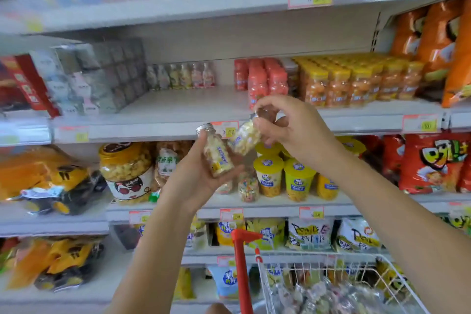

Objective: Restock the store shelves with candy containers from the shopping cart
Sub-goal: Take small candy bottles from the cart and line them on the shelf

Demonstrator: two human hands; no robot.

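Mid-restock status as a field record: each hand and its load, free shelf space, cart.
left hand: holds silver-capped candy bottle, nearly upright
right hand: pinches second candy bottle by its cap end, tilted
bottles: close together, contact unclear
shelf: bare stretch in front of matching bottle row at the back
cart: lower right, wrapped goods inside

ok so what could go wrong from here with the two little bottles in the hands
1. The right hand pinches the right bottle only near its cap, tilted; it could slip and fall towards the shopping cart below.
2. The left bottle lies tilted in the left hand, close to the other; a knock between them might dislodge it.
3. Reaching for the back row of small bottles could topple the red bottles beside the gap.
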